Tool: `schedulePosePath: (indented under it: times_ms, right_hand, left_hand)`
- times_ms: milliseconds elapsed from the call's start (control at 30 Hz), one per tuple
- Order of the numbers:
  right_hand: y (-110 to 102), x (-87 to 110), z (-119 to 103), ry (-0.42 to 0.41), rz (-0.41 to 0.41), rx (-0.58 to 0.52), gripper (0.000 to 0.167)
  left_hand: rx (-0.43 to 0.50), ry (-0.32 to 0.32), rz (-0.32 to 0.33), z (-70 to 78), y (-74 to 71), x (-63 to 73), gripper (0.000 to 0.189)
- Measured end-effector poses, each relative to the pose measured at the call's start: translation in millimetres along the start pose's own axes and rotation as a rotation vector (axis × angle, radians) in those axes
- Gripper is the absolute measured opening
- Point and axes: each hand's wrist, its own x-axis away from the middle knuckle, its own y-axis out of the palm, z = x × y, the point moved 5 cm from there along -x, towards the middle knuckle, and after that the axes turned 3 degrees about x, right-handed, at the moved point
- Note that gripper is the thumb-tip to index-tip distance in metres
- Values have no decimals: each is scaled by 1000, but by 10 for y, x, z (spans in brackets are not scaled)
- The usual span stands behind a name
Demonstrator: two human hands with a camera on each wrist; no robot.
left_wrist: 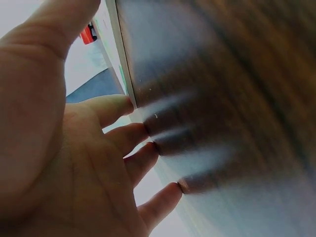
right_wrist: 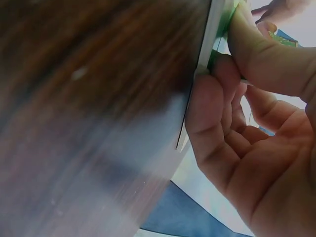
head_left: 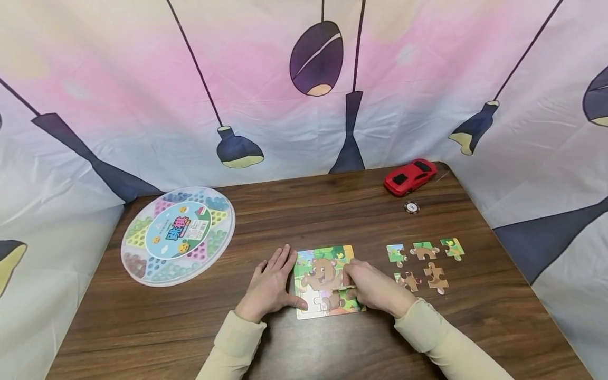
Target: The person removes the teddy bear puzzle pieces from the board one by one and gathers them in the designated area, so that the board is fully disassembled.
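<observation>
A jigsaw board (head_left: 324,252) with a cartoon bear lies on the table, with some pale bare tray showing at its lower left. My left hand (head_left: 271,287) rests along the board's left edge, fingers straight and thumb on the lower left corner. In the left wrist view its fingertips (left_wrist: 168,197) touch the tabletop. My right hand (head_left: 372,287) is over the board's right side, thumb and curled fingers pinching a puzzle piece (right_wrist: 285,38) with green on it. Most of that piece is hidden by the fingers.
Several loose puzzle pieces (head_left: 435,274) lie right of the board. Behind them are a round poker chip (head_left: 411,207) and a red toy car (head_left: 410,177). A round Chinese checkers set (head_left: 178,236) sits at the left. Printed cloth (head_left: 280,116) hangs behind the table.
</observation>
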Motion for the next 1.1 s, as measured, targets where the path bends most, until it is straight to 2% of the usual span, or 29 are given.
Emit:
schedulePosePath:
  times_ms: [167,267,367,500,600,667,833,933,1100]
  right_hand:
    - [8,-12,31,12,-35,-29,37]
    - [6,-7,73,29,-39,-106,44]
    - [-4,3,124,59,-33,-231,35]
    - [-58,27,186,96,-14,-248,15]
    - [-142,51,228,138,9,-224,17]
    - [-209,80,253,176,21,-267,23]
    - [-429,220,324,236,107,-340,31]
    - [-556,342,377,231,160,-328,25]
    - [-709,562,485,215,203,-291,14]
  left_hand:
    - [1,4,2,1,-5,1,122]
    - [4,2,3,1,-8,2,122]
    - [4,0,0,1,-5,0,122]
    - [1,5,-5,9,-1,-7,122]
    - [-5,12,-6,20,-2,-15,122]
    - [-8,17,-2,24,-3,-18,122]
    - [-14,12,0,23,-7,-16,122]
    - [-14,10,0,17,-4,-12,122]
    - [-15,6,-2,3,6,2,122]
